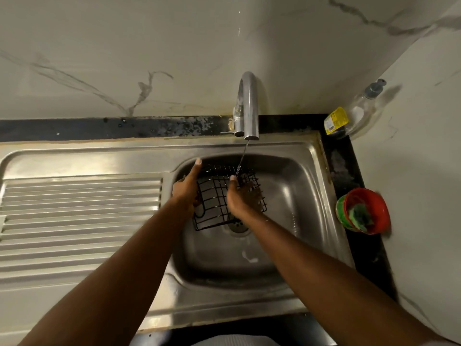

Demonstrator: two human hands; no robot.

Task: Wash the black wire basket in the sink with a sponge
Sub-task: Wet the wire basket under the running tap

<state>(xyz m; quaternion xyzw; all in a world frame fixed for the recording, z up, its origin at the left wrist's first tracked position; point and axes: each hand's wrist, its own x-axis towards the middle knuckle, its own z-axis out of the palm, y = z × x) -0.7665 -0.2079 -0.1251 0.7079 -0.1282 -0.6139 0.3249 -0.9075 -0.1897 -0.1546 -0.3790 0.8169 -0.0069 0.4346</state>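
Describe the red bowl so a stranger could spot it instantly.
Find the steel sink, then the black counter strip along its right rim. Halfway along it sits the red bowl holding a green scrub pad. It alone is red; the bottle in the back corner is clear with a yellow label.

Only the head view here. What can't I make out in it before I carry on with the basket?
All in the head view:
1. Right hand: its fingers are blurred behind the basket wires, so whether they hold a sponge is unclear.
2. Drain: partly covered by the basket and the right wrist.
3. Green thing in the red bowl: blurred; it may be the sponge.
4. Bottle label: too small to read.
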